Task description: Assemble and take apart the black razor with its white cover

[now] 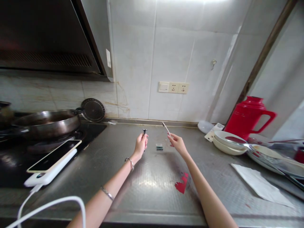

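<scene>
In my left hand (141,144), closed around its dark handle, is a razor (145,130) with a small T-shaped head pointing up. My right hand (177,142) pinches a thin pale stick with a dark tip (166,128), tilted up and to the left; its exact kind is unclear. Both hands are above the steel counter, a short gap apart. Between them on the counter lies a small clear-and-dark case (159,147), too small to make out further. A ragged red patch (181,183) marks the counter nearer to me, beside my right forearm.
A phone (55,155) rests on a white power bank (51,172) with a cable at left, by the stove and a steel pan (47,122). To the right are a red thermos jug (248,117), stacked bowls (228,145), plates and a white paper (261,185). Wall sockets (173,87) sit behind.
</scene>
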The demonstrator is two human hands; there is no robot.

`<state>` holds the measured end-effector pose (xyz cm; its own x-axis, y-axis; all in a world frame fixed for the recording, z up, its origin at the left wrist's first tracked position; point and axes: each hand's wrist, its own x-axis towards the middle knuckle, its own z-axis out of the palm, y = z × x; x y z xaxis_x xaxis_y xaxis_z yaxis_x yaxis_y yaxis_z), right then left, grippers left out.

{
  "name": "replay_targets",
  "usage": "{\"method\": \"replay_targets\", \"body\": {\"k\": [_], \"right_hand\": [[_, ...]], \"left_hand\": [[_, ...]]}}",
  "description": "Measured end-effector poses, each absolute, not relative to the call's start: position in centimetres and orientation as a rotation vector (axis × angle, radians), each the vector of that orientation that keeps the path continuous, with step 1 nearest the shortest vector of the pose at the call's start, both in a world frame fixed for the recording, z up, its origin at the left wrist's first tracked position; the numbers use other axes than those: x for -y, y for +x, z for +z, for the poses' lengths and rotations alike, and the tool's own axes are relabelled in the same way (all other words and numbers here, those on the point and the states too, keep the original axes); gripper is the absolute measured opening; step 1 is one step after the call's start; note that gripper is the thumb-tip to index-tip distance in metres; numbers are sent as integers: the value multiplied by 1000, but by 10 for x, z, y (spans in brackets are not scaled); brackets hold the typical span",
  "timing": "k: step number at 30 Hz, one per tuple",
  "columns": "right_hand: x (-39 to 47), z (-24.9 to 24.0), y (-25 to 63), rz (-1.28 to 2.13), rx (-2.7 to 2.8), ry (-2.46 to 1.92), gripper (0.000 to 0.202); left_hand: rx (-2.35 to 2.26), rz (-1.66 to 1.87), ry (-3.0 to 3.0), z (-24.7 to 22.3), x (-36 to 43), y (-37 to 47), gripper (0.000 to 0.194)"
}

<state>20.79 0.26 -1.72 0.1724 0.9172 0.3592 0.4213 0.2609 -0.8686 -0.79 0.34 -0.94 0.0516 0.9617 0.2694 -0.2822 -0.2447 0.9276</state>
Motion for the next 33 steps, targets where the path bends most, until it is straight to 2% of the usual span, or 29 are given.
{"method": "replay_targets", "body": {"k": [8,15,33], "right_hand": [[18,-10,171,149,1655,-1695,45],[33,-21,129,107,1930,-1993,31],[44,-22,110,110,2017,-2116,37]], "left_hand": [[-757,1420,1194,-9,-2,-6,29],[-744,1416,1191,-9,1,-4,28],[-773,1393,1217,-14,0,-3,29]]}}
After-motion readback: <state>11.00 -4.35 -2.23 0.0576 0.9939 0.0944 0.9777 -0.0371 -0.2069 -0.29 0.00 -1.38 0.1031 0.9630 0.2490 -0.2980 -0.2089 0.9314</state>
